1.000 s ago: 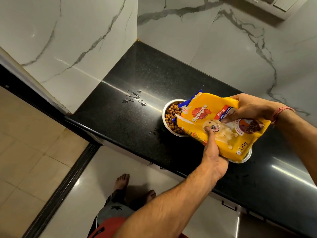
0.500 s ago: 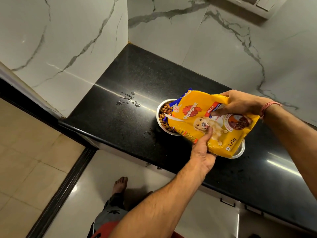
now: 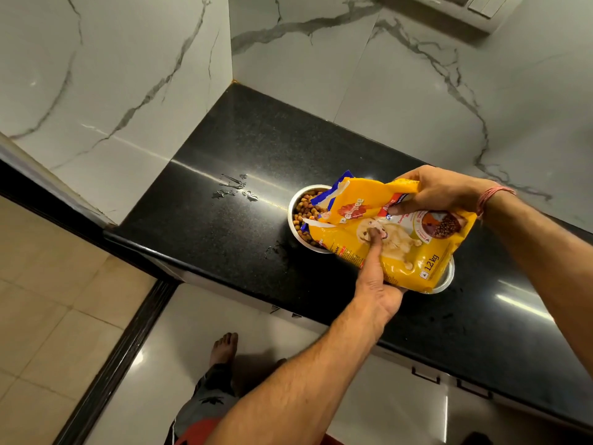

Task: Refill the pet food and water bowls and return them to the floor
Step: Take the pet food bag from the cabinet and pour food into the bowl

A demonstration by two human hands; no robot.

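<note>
Overhead, a black speckled bench [image 3: 244, 149] is running from the corner at 12 o'clock toward 4 o'clock, with white grey-veined marble walls [image 3: 122, 75] closing it in on two sides. Small water drops [image 3: 236, 187] are lying on the stone at 9 o'clock of a steel food bowl [image 3: 293, 216], which is sitting on the bench holding brown kibble [image 3: 305, 210]. A yellow pet food bag [image 3: 401, 232] is lying tilted across the bowl, its torn mouth pointing into it. The left hand [image 3: 375, 284] is gripping the bag's near edge, thumb pressing on the printed dog; the right hand [image 3: 439, 191] is pinching the bag's far edge, a red thread [image 3: 491, 197] circling that wrist. A second steel bowl [image 3: 447, 281] is peeking out at 5 o'clock of the bag, mostly covered, its contents impossible to make out. Below the bench edge, a bare foot [image 3: 224, 348] is standing on glossy white floor [image 3: 154, 380], beige tiles [image 3: 48, 300] lying beyond a dark strip. At 1 o'clock a wall fitting is cut off by the frame.
</note>
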